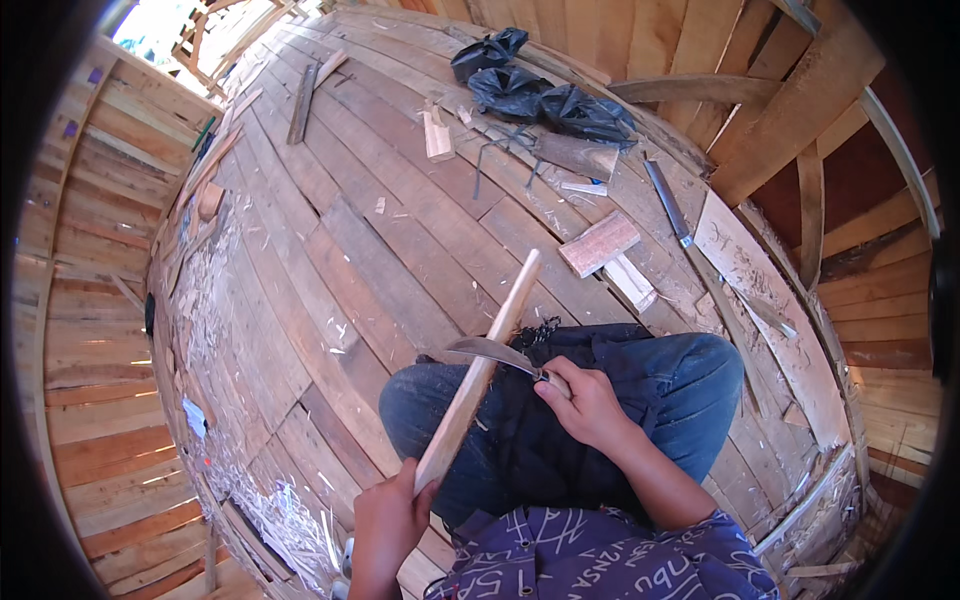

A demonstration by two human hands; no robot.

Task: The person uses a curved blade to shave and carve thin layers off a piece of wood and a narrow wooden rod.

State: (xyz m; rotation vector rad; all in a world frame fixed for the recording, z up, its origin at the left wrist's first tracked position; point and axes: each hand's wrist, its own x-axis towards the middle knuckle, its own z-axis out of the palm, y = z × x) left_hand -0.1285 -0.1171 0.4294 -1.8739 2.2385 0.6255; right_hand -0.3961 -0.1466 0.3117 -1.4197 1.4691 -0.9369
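Note:
My left hand [391,515] is closed around the near end of a long pale wooden stick [462,408], which slants up and away across my lap. In my right hand [584,402] is the handle of a curved knife [497,353]. Its blade lies across the stick around the middle, with the tip reaching past the left side. Whether the edge is biting into the wood is too small to tell. My jeans-clad knees are folded beneath, with dark cloth [560,440] between them.
Wood blocks [600,243] lie ahead on the plank floor [350,260]. Black plastic bags [545,98] and a short log [577,156] sit farther off. A long dark-handled tool [668,200] lies at right beside a board [770,300]. Shavings [280,525] pile up at left.

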